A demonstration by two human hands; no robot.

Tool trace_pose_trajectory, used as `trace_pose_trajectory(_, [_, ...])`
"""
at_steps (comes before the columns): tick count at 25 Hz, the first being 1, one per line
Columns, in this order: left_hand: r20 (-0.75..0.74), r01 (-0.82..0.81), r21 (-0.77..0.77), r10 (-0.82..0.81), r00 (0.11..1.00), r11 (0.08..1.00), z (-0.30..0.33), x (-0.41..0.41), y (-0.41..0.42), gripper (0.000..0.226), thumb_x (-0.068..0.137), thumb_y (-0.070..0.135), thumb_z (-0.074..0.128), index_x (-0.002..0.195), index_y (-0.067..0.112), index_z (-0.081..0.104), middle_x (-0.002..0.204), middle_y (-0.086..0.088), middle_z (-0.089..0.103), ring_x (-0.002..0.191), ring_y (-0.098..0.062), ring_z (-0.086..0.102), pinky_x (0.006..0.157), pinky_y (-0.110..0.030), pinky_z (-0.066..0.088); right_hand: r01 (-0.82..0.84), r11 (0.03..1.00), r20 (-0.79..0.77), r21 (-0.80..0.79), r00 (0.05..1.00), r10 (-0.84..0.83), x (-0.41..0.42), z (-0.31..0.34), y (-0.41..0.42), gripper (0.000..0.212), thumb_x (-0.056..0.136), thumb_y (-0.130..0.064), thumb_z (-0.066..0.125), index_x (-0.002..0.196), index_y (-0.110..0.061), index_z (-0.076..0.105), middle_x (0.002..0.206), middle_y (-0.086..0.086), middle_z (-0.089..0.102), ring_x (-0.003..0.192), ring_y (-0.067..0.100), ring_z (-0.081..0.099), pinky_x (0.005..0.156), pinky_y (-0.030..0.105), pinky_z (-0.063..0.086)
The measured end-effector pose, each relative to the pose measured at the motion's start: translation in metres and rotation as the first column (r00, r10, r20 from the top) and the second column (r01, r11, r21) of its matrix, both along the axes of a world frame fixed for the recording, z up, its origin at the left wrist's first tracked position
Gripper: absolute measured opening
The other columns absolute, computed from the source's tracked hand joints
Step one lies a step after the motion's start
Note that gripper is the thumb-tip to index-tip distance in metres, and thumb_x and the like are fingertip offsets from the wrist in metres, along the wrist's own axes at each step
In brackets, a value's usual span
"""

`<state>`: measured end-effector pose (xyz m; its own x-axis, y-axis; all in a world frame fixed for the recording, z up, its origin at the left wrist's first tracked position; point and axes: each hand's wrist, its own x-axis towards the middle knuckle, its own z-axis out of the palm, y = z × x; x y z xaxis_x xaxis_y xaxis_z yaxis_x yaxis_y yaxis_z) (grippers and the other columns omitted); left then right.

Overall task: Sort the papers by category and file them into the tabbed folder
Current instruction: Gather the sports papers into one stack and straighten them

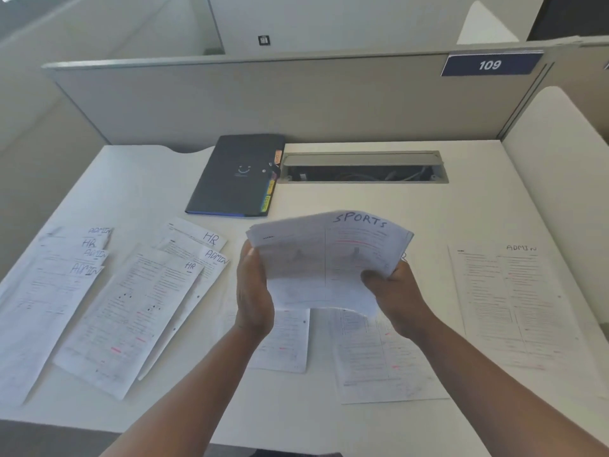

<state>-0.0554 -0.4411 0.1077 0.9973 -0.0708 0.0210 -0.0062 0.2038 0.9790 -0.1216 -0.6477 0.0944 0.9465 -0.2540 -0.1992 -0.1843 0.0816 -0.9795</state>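
Forearms nearest, reaching in from the lower edge. Left hand (255, 285) and right hand (392, 291): fingers curled round the side edges of a paper stack (326, 258), top sheet marked SPORTS, held above the tabletop (362, 199). Loose sheets (131, 308) marked HR and ADMIN spread left, one ADMIN sheet (514, 298) right. Tabbed folder (235, 174) closed, far centre. Advice: read each heading, square edges, keep categories apart.

Your white counter (412, 199) has a dark folder (230, 179) lying shut at the back. Loose papers (131, 298) marked HR and ADMIN lie spread in front of you.
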Motion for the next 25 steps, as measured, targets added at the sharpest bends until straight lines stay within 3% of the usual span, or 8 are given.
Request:
trace_pose_trajectory(3, [0.003,-0.012,-0.057,0.012,1.000,0.998,0.005,-0.002,-0.005,0.036,0.103,0.024,0.026,0.104,0.019,0.061,0.102,0.002,0.067,0.100,-0.010,0.062,0.086,-0.023,0.050,-0.024,1.000,-0.006,0.008,1.000,0.024,-0.002,0.001,-0.006,0.044,0.092,0.016,0.047,0.102,-0.017,0.075,0.091,-0.003,0.077,0.088,0.013,0.072,0.071,0.026,0.059])
trace_pose_trajectory(6, [-0.054,0.069,-0.005,-0.069,0.996,0.998,-0.005,-0.004,-0.006,0.043,0.107,0.012,0.020,0.113,0.002,0.062,0.105,-0.006,0.068,0.102,-0.015,0.064,0.083,-0.027,0.052,-0.070,0.997,-0.077,-0.015,0.995,0.068,-0.007,-0.007,-0.004,0.042,0.094,0.012,0.050,0.100,-0.022,0.074,0.088,-0.007,0.076,0.090,0.016,0.070,0.068,0.022,0.057])
trace_pose_trajectory(11, [0.011,0.046,0.001,-0.046,0.999,0.999,-0.009,-0.007,0.000,0.035,0.091,0.006,0.038,0.093,0.023,0.070,0.089,0.006,0.067,0.085,-0.010,0.060,0.072,-0.018,0.049,-0.045,0.999,-0.046,-0.009,0.998,0.044,-0.011,-0.020,-0.005,0.035,0.093,0.008,0.054,0.101,-0.019,0.076,0.104,0.022,0.071,0.088,0.024,0.066,0.075,0.037,0.053])
trace_pose_trajectory(13, [-0.057,0.085,0.069,-0.081,0.995,0.994,-0.018,-0.010,-0.001,0.027,0.079,0.007,0.048,0.097,0.013,0.068,0.088,0.006,0.070,0.087,-0.013,0.061,0.071,-0.019,0.052,-0.051,0.999,-0.081,-0.013,0.995,0.050,-0.015,-0.027,-0.003,0.032,0.092,0.006,0.054,0.101,-0.016,0.075,0.108,0.027,0.069,0.091,0.035,0.068,0.077,0.040,0.052])
trace_pose_trajectory(15, [-0.113,0.102,0.131,-0.087,0.990,0.986,-0.024,-0.012,-0.001,0.032,0.074,0.007,0.050,0.100,0.009,0.067,0.089,0.007,0.073,0.090,-0.013,0.065,0.073,-0.021,0.054,-0.031,0.999,-0.098,-0.019,0.995,0.029,-0.017,-0.030,-0.003,0.031,0.092,0.006,0.055,0.099,-0.018,0.075,0.110,0.025,0.071,0.099,0.039,0.069,0.079,0.040,0.054])
trace_pose_trajectory(19, [-0.161,0.152,0.130,-0.130,0.978,0.980,-0.031,-0.009,0.005,0.034,0.078,0.006,0.057,0.108,0.017,0.071,0.101,0.009,0.078,0.097,-0.010,0.071,0.080,-0.021,0.055,-0.013,1.000,-0.116,-0.011,0.993,0.011,-0.018,-0.029,-0.005,0.037,0.092,0.006,0.056,0.098,-0.024,0.076,0.105,0.015,0.075,0.095,0.023,0.070,0.079,0.033,0.057])
trace_pose_trajectory(22, [-0.252,0.251,0.232,-0.191,0.949,0.940,-0.037,-0.010,0.010,0.029,0.092,0.005,0.070,0.114,0.024,0.071,0.109,0.008,0.079,0.106,-0.015,0.072,0.087,-0.029,0.054,-0.048,0.999,-0.158,-0.012,0.986,0.045,-0.020,-0.032,-0.004,0.038,0.097,0.005,0.057,0.104,-0.028,0.073,0.108,0.006,0.077,0.105,0.024,0.071,0.083,0.029,0.057])
trace_pose_trajectory(25, [-0.282,0.228,0.323,-0.136,0.950,0.918,-0.036,-0.001,0.015,0.017,0.098,0.013,0.070,0.111,0.022,0.074,0.108,0.007,0.080,0.107,-0.019,0.072,0.096,-0.042,0.056,-0.070,0.997,-0.150,-0.032,0.987,0.065,-0.019,-0.030,-0.009,0.027,0.100,-0.004,0.064,0.106,-0.028,0.074,0.104,-0.005,0.080,0.098,0.014,0.075,0.085,0.028,0.060])
